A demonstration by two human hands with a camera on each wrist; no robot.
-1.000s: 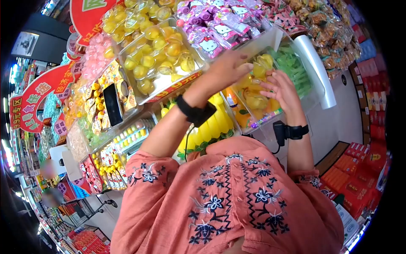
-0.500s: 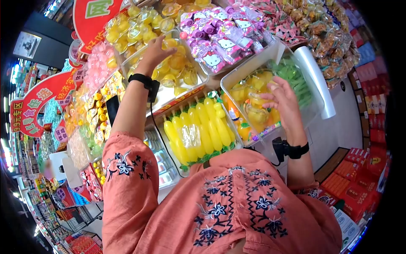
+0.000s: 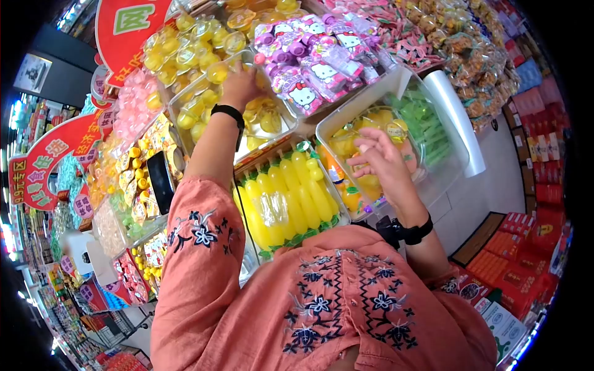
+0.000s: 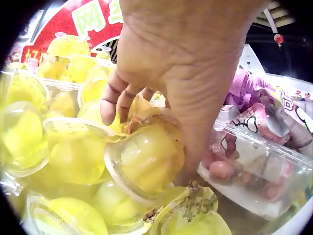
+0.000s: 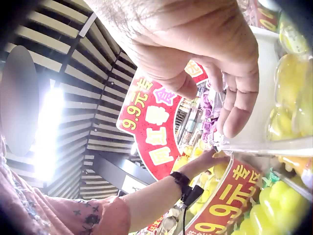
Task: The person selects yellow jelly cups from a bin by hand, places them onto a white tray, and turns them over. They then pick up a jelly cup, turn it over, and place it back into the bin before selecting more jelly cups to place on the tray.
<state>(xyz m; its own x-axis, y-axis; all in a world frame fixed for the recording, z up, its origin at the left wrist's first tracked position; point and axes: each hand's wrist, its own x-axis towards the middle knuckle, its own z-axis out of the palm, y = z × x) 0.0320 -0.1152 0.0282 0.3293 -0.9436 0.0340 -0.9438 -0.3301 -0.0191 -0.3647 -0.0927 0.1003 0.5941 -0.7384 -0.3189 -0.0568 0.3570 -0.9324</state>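
Note:
In the head view my left hand [image 3: 241,89] reaches into a clear bin [image 3: 281,131] of yellow jelly cups. The left wrist view has its fingers curled and its thumb down beside a tilted, wrapped yellow jelly cup [image 4: 149,159]; the cup sits between them, hiding some fingertips. Other jelly cups [image 4: 76,154] lie around it. My right hand [image 3: 387,164] hovers over another clear bin [image 3: 320,127] with yellow packets [image 3: 365,120], its fingers loosely bent. In the right wrist view that hand [image 5: 205,54] holds nothing.
Purple character packets [image 3: 322,62] lie behind the bins, green sticks [image 3: 427,120] to the right. Long yellow jelly sticks [image 3: 288,198] fill a tray between the forearms. A dark phone [image 3: 161,181] rests on packets at left. Red signs [image 3: 52,161] stand at the left.
My left hand has moved from near the right bin to the jelly cup bin and down among the cups. The right hand has shifted slightly left and nearer the body.

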